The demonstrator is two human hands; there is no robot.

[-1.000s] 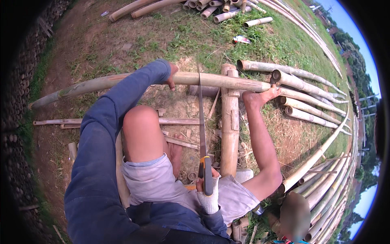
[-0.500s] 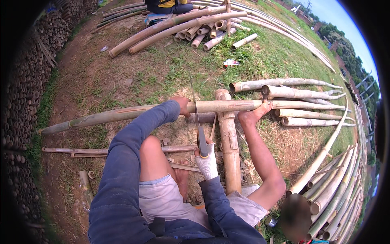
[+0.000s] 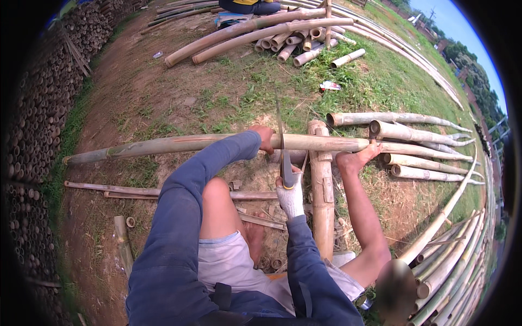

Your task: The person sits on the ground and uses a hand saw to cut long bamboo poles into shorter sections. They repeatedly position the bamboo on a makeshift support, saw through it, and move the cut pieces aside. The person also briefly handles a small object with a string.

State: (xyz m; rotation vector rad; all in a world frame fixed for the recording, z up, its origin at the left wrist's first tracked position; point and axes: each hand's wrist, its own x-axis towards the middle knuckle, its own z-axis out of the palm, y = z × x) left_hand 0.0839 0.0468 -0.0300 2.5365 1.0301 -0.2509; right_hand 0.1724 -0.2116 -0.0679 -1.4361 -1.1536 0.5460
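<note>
In the head view, the left hand [image 3: 265, 139] grasps a bamboo pole [image 3: 187, 144] lying across the far end of a bamboo log [image 3: 323, 217]; the right hand [image 3: 293, 183], in a white glove [image 3: 292, 201], clasps a handsaw [image 3: 287, 170] crossing the pole. Outdoors, patchy grassy ground [image 3: 217, 106] spreads around, stacked bamboo [image 3: 38, 136] leftward.

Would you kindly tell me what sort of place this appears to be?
Probably an outdoor bamboo-working yard: a large stack of bamboo pieces lines the left, long poles lie on grass, and the right hand holds a saw across a bamboo pole.
</note>
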